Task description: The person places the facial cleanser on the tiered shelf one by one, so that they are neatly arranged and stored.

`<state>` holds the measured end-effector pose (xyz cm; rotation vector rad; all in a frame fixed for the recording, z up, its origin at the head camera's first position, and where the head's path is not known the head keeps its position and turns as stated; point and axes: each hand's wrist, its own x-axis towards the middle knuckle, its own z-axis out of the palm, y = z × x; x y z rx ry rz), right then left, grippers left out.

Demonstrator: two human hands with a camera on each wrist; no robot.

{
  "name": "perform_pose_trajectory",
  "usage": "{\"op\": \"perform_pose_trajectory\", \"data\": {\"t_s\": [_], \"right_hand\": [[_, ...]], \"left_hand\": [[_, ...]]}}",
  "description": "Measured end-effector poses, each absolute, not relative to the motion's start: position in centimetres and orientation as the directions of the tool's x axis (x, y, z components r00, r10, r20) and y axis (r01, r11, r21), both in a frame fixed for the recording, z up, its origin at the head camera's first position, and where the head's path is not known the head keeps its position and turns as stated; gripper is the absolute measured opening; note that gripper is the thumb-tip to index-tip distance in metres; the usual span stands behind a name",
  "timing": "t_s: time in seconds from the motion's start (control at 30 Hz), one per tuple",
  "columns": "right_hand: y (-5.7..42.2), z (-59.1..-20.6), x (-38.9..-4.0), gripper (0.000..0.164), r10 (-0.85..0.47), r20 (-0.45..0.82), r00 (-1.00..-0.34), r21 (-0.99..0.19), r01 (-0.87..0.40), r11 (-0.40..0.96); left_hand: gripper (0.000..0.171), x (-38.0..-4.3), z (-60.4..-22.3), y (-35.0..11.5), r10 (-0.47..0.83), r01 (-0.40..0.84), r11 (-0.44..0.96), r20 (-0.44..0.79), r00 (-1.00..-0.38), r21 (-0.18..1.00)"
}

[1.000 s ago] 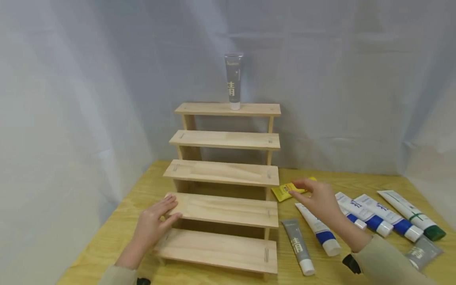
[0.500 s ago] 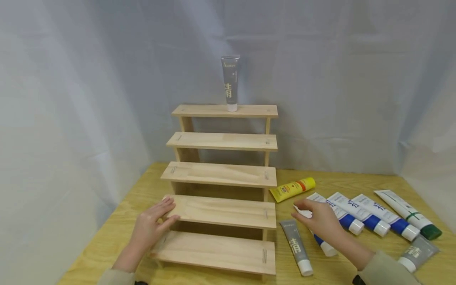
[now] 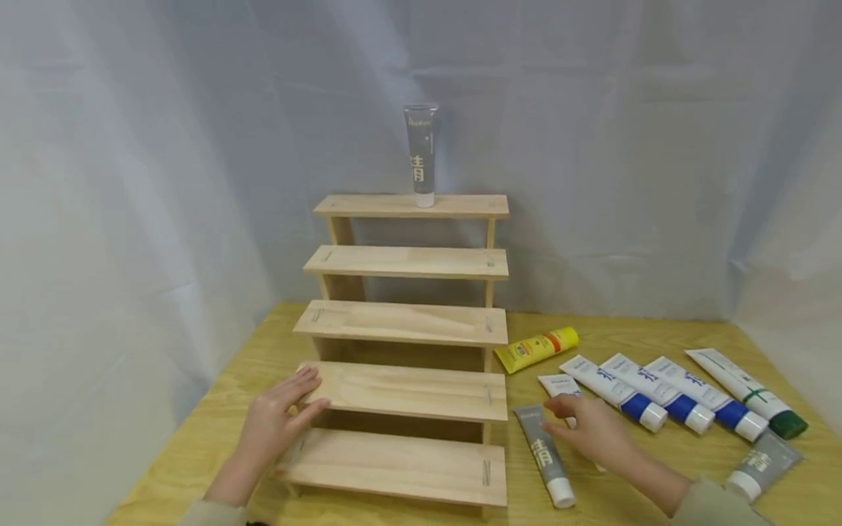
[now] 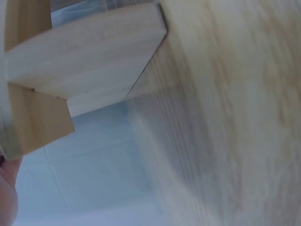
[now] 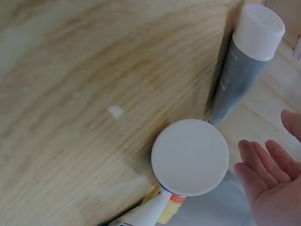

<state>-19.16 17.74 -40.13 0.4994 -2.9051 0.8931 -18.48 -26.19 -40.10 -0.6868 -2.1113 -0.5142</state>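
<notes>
pale sheeting (image 3: 85,241) hangs at the left, beside the bench (image 3: 266,343). next comes the left hand (image 3: 276,416), laid on the left end of the second-lowest step of a wooden stand (image 3: 395,321); its grip is slack, fingers spread on the board with the thumb apart. the stand has five steps, and on the top one a gray tube (image 3: 422,150) stands upright on its white cap.

just right of the stand, a yellow tube (image 3: 536,351) lies slantwise on the bench, and nearer the front a second gray tube (image 3: 544,454) lies flat, white cap toward the person. beside it, a white tube (image 3: 559,386) is partly hidden by the right hand (image 3: 595,431). that hand's grip is released, thumb and fingers parted with nothing between them; whether the fingertips touch the second gray tube i cannot tell.

further right, three blue-banded tubes (image 3: 658,393) lie side by side, caps toward the person. then comes a green-capped tube (image 3: 746,391), with a small gray tube (image 3: 763,464) in front of it.
</notes>
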Motion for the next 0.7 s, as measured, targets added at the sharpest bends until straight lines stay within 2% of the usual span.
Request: {"op": "perform_pose_trajectory", "data": {"t_s": [0.1, 0.27, 0.7], "right_hand": [[18.0, -40.5, -19.0, 0.031, -0.305, 0.116, -0.945, -0.547, -0.317, 0.775], [18.3, -41.0, -18.7, 0.030, -0.350, 0.148, -0.925, -0.525, -0.373, 0.765], [18.6, -42.0, -18.2, 0.026, -0.412, 0.107, -0.905, -0.563, -0.396, 0.725]], "left_hand": [[0.044, -18.5, -40.1, -26.2, 0.290, 0.632, 0.767, 0.816, -0.500, 0.115], [0.043, -18.4, -40.0, -26.1, 0.288, 0.632, 0.766, 0.814, -0.504, 0.121], [0.044, -18.5, -40.1, -26.1, 0.289, 0.629, 0.769, 0.815, -0.502, 0.115]]}}
